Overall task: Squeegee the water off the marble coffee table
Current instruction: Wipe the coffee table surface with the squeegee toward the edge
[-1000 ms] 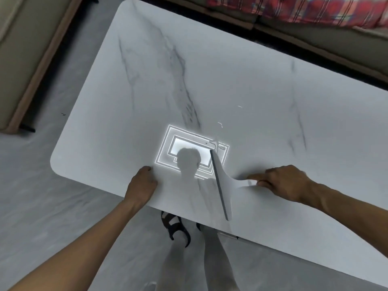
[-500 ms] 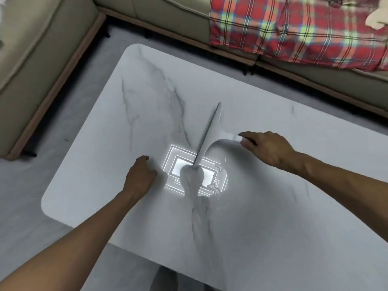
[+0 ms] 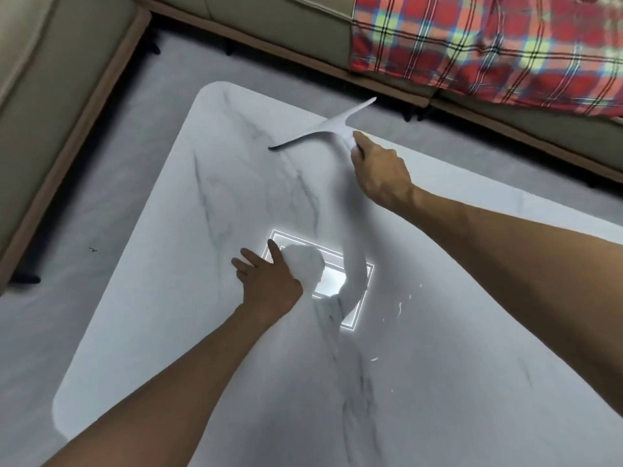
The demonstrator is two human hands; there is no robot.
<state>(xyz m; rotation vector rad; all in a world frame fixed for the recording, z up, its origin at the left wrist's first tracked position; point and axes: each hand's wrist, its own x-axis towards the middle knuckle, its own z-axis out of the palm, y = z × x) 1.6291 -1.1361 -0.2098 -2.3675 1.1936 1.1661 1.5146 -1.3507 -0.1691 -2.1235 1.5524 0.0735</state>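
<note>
The white marble coffee table [image 3: 175,298] with grey veins fills the middle of the head view. My right hand [image 3: 379,173] grips the handle of a white squeegee [image 3: 328,128], whose blade lies across the table's far edge, its right tip reaching past the edge. My left hand [image 3: 269,281] rests flat on the marble with fingers spread, near the table's middle. A few small streaks of water [image 3: 399,306] glint on the marble to the right of the bright reflection of a ceiling light [image 3: 330,281].
A beige sofa [image 3: 50,96] runs along the left and far sides, close to the table. A red plaid blanket [image 3: 488,38] lies on its far right part. Grey floor [image 3: 67,315] shows to the left and between table and sofa.
My right hand has carried the squeegee from the table's middle out to the far edge, turning the blade crosswise. My left hand's fingers have spread flat. The view tilted up.
</note>
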